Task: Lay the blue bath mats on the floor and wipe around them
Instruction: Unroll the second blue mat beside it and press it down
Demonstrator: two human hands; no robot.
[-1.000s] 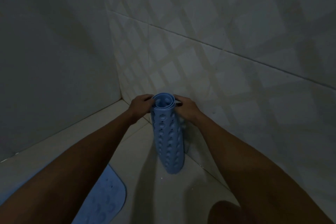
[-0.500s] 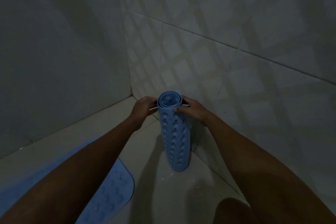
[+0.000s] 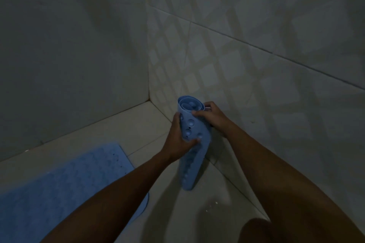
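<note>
Rolled blue bath mat (image 3: 194, 150), suction-cupped, upright.

- The left hand (image 3: 178, 140) is wrapping around the near side of the rolled mat (image 3: 192, 144), with the thumb lying across its front and the fingers curling behind.
- The right hand (image 3: 212, 117) is gripping the roll near its top end, its fingers (image 3: 197, 113) curling over the upper edge.
- Both bare forearms are reaching forward from the lower corners and converging on the roll.
- A knee (image 3: 256, 231) is showing at bottom right.
</note>
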